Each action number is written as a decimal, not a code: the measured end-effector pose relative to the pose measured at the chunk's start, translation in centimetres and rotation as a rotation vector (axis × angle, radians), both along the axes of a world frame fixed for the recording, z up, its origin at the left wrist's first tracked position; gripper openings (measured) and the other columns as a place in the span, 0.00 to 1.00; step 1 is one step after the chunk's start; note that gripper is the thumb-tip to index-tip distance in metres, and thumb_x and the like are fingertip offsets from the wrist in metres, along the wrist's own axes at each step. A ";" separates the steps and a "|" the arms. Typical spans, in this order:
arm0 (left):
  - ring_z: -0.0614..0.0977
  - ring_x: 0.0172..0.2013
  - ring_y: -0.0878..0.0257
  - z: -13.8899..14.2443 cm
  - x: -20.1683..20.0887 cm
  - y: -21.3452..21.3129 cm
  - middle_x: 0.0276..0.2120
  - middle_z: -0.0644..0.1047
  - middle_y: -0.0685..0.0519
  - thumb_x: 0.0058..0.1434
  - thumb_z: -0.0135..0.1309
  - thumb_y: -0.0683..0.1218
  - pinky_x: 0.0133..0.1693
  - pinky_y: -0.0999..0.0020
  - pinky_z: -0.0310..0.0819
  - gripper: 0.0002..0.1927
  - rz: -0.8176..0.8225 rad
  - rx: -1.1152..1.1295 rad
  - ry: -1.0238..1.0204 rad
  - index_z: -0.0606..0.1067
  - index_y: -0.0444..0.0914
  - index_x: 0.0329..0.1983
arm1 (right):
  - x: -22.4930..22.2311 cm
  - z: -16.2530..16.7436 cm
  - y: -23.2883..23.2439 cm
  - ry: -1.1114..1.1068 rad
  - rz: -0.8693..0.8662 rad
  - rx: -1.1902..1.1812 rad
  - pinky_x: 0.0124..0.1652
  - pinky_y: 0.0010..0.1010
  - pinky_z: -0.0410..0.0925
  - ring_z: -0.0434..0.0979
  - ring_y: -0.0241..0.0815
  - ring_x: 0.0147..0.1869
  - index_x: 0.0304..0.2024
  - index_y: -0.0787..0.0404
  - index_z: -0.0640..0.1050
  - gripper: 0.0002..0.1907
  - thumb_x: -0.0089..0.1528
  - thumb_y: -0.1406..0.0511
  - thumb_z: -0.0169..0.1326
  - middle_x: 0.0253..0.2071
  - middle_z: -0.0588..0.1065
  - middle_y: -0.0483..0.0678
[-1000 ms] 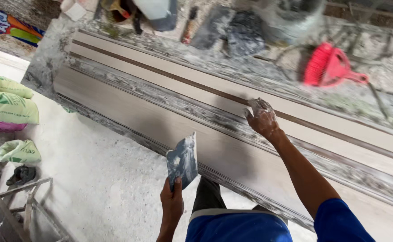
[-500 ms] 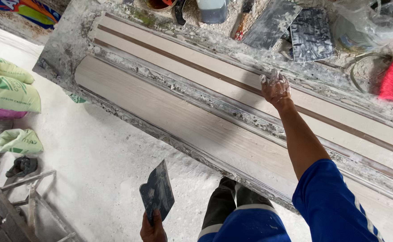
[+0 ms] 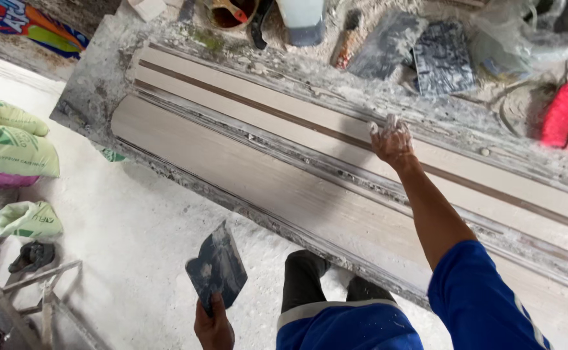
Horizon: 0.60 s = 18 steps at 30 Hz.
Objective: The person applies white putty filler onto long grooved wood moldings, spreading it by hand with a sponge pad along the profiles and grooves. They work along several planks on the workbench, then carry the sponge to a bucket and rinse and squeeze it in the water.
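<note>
While the right hand (image 3: 393, 139) presses flat, fingers spread, on the long pale moulding (image 3: 277, 188) that runs the length of the workbench (image 3: 90, 97), the left hand (image 3: 214, 327) hangs low off the bench's near edge, closed round the bottom of a flat dark scraper (image 3: 217, 267) smeared with grey plaster. The right hand sits on the far strip of the moulding, just beside the thin brown line (image 3: 245, 97) that runs along it, and its fingers are white with plaster. The moulding lies slantwise from the bench's far left corner toward the near right edge, with a rough crusted seam between its two smooth bands.

To do this well, I judge the palm should slide along the strip with light, even pressure (fingertips find ridges that the eye misses), and the scraper should stay tilted so its load does not drip on the floor.

Along the far edge of the bench lie a small bowl (image 3: 232, 11), a white container (image 3: 303, 19), two dark trowel blades (image 3: 420, 55) and a red brush (image 3: 566, 113) at the right end. On the floor left of the bench sit green sacks (image 3: 12, 139).
</note>
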<state>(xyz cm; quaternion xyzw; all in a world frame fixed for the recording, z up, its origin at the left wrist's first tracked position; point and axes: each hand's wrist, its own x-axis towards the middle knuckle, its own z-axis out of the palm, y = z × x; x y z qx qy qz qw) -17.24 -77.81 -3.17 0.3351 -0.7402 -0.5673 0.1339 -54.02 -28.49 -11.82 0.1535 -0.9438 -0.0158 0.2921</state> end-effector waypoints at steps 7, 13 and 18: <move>0.67 0.27 0.70 5.1 -19.4 -4.9 0.26 0.72 0.56 0.71 0.54 0.50 0.27 0.69 0.63 0.13 -0.374 -0.271 0.048 0.75 0.34 0.42 | 3.8 0.8 1.2 0.013 0.149 -0.077 0.63 0.65 0.68 0.72 0.74 0.64 0.60 0.57 0.71 0.16 0.69 0.65 0.54 0.59 0.70 0.71; 0.74 0.26 0.64 8.9 -44.2 -7.7 0.28 0.75 0.51 0.73 0.55 0.50 0.29 0.64 0.69 0.15 -0.886 -0.409 0.090 0.76 0.33 0.50 | 9.9 4.6 -2.9 -0.503 -0.309 -0.630 0.68 0.51 0.61 0.66 0.70 0.70 0.67 0.75 0.66 0.35 0.71 0.52 0.47 0.65 0.68 0.73; 0.82 0.40 0.50 7.7 -59.7 -1.7 0.41 0.82 0.43 0.68 0.56 0.41 0.39 0.56 0.76 0.15 -1.461 -0.772 0.469 0.79 0.34 0.56 | 14.6 8.4 -9.0 -0.642 -0.468 -0.707 0.64 0.51 0.63 0.67 0.69 0.69 0.66 0.73 0.66 0.37 0.66 0.50 0.52 0.65 0.68 0.71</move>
